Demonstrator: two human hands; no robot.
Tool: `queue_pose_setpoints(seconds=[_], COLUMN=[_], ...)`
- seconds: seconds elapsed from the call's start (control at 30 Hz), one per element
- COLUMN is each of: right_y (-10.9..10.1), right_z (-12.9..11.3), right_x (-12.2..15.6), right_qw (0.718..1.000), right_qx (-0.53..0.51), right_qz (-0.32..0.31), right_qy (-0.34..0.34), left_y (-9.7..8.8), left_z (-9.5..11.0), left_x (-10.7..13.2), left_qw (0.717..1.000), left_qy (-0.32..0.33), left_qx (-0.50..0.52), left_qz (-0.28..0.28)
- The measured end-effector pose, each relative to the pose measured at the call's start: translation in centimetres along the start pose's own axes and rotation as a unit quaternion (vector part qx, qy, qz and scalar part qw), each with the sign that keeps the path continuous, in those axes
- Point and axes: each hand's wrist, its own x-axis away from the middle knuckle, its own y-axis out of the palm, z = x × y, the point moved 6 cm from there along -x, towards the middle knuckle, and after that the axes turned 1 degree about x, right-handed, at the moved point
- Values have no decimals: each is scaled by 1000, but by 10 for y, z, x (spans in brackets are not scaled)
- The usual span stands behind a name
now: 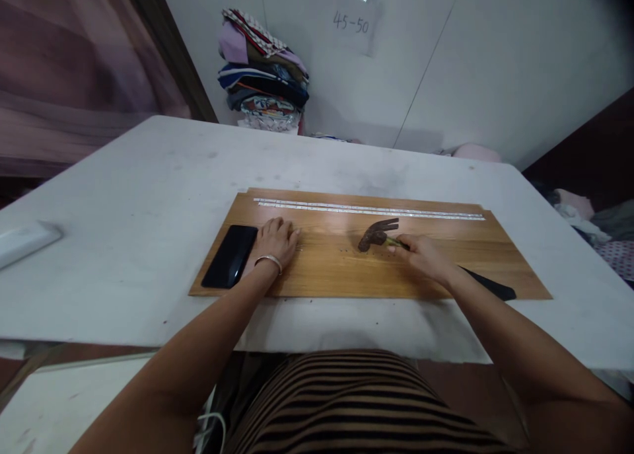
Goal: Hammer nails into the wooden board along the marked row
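My right hand (426, 257) is closed around the handle of a claw hammer (379, 232) with a rusty brown head. The hammer head is over the middle of a wooden board (341, 279), its claw pointing right. On the left part of the board my left hand (277, 241) lies palm down, fingers stretched out, with a bracelet on the wrist. A thin small thing, too small to name, lies by its fingertips. Beside this hand rests a black phone (229, 256). A long black piece (489, 284) sticks out past my right forearm; whether it belongs to the hammer I cannot tell.
Two white ruler-like strips (369, 209) run along the board's far side. Small dark specks dot the board near the hammer. The board lies on a white table (148, 196). A white object (27, 239) sits at the left, and folded clothes (265, 71) are stacked behind.
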Motion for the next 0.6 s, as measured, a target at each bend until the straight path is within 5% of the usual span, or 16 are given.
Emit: queue_pose_setpoints(seconds=[0.6], right_y=[3], right_z=[1], right_x=[-1], right_qw=[1000], right_qx=[5], right_qz=[-8], right_qy=[-5], left_y=[2], left_z=[-2], left_x=[0], left_qw=[1000], left_qy=[1], left_qx=[-12], left_qz=[5])
